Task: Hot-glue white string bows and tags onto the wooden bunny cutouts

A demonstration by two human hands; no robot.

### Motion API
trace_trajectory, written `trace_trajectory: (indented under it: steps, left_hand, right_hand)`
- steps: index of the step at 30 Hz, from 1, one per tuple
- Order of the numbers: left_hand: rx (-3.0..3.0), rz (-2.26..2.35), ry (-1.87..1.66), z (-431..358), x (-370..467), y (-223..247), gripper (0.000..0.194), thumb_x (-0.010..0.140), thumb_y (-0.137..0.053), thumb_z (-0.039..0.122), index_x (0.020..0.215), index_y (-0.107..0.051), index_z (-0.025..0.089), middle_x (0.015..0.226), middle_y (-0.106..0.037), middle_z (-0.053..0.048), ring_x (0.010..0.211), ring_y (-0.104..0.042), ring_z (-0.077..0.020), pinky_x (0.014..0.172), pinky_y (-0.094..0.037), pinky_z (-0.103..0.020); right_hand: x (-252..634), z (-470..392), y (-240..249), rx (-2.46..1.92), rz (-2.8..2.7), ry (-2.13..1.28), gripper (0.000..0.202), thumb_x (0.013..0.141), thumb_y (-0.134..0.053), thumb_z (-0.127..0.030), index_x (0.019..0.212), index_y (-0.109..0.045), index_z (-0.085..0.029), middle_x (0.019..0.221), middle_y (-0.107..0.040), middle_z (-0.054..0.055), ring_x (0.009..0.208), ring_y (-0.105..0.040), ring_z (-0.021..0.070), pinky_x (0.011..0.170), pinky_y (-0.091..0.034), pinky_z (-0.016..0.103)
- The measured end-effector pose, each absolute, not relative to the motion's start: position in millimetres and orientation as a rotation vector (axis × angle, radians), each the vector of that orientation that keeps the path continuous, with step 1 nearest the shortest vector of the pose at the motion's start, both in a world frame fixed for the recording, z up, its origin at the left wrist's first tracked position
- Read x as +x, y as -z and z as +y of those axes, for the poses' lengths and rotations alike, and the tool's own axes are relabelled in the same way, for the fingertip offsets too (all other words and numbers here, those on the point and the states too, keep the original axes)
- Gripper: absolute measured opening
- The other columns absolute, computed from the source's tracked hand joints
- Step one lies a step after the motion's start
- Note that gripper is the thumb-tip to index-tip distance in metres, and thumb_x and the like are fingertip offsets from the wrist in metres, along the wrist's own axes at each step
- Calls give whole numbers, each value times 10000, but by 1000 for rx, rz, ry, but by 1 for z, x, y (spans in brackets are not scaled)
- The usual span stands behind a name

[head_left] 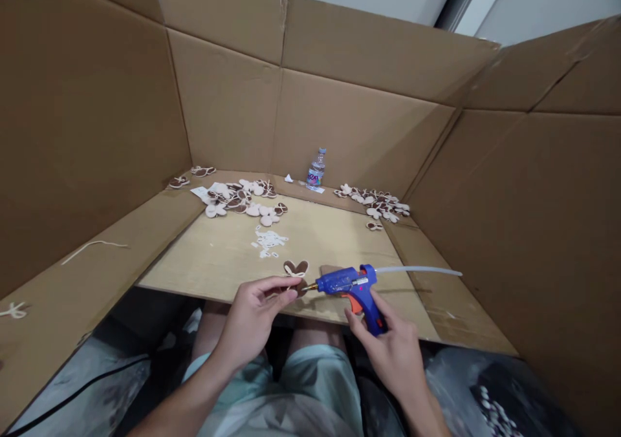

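Note:
My left hand [257, 314] pinches a brown felt piece [297, 268] with two rounded ears and a cream cord bow, over the front edge of the wooden board. My right hand [391, 340] is wrapped round the handle of a blue glue gun [344, 282] with an orange trigger. The gun's metal nozzle points left and meets the lower part of the brown piece by my left fingertips. A long translucent glue stick [420, 269] sticks out of the gun's back, to the right. Beyond my hands lies a small heap of white tags [270, 240].
Piles of brown and white felt pieces lie at the back left [237, 198] and back right [383, 204]. A plastic bottle [315, 170] stands at the back. Tall cardboard walls [359, 120] surround the board [334, 230]. Loose cord [92, 244] lies left.

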State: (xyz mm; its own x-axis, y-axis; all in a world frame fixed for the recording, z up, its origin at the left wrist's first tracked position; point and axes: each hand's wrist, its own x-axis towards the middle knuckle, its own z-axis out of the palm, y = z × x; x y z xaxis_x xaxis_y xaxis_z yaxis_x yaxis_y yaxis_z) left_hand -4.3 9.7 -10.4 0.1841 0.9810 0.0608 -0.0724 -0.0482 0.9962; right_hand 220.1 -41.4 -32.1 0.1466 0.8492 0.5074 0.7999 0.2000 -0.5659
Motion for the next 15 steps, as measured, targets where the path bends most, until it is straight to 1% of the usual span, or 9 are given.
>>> trace_trajectory:
  steps: [4, 8, 11, 15]
  left_hand:
    - [1269, 996, -1143, 8, -6, 9, 168, 766, -707, 256, 924, -763, 251, 999, -763, -16, 972, -680, -181, 888, -509, -261]
    - [1264, 1006, -1139, 7, -7, 8, 169, 764, -711, 257, 925, -761, 254, 996, -762, -14, 971, -679, -178, 891, -504, -258]
    - [1262, 1016, -1138, 7, -8, 8, 170, 767, -711, 270, 929, -760, 252, 995, -761, -16, 965, -679, -179, 888, -505, -260]
    - [1260, 1017, -1139, 6, -8, 8, 181, 766, -715, 282, 937, -757, 241, 1006, -758, -25, 975, -677, -189, 895, -507, -276]
  right_hand:
    - [221, -43, 32, -1578, -1628, -41, 512, 823, -601, -451, 1143, -646, -53, 693, -697, 69, 584, -640, 198, 457, -493, 239]
    - [221, -44, 32, -1559, -1628, -4, 486, 831, -603, -422, 1145, -645, -54, 767, -717, 87, 594, -652, 190, 496, -526, 245]
    - [221, -45, 31, -1535, -1620, 21, 455, 839, -598, -406, 1141, -649, -68, 861, -729, 106, 654, -678, 196, 574, -562, 259]
    - [222, -45, 31, -1510, -1625, 97, 444, 840, -602, -414, 1126, -661, -80, 986, -726, 149, 767, -704, 230, 699, -582, 305]
